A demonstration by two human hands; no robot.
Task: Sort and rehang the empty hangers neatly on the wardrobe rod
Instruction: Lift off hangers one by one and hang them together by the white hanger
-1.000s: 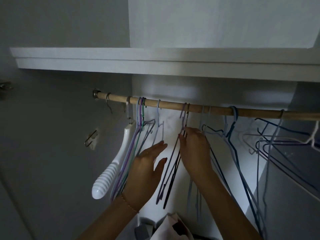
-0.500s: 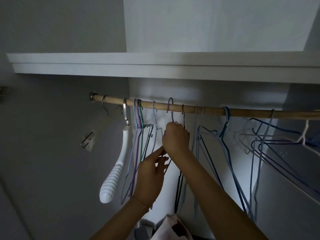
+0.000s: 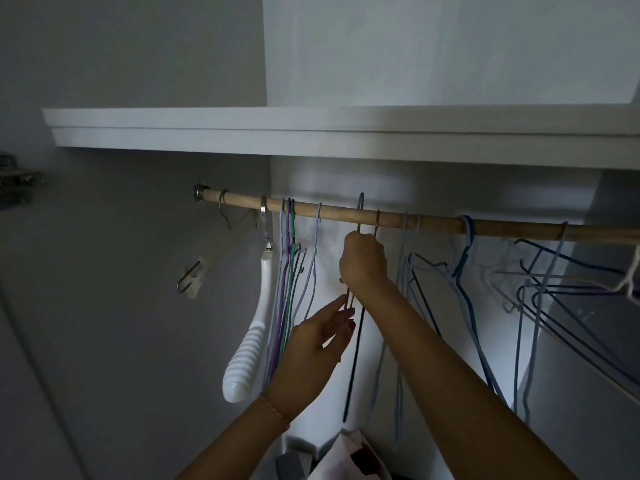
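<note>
The long wooden wardrobe rod (image 3: 433, 221) runs off the right edge, so no idea where it ends. The tangle of dark blue wire hangers (image 3: 568, 296) on the right gets cut off too. Too dim to tell what the pale crumpled thing (image 3: 346, 455) at the bottom is.
</note>
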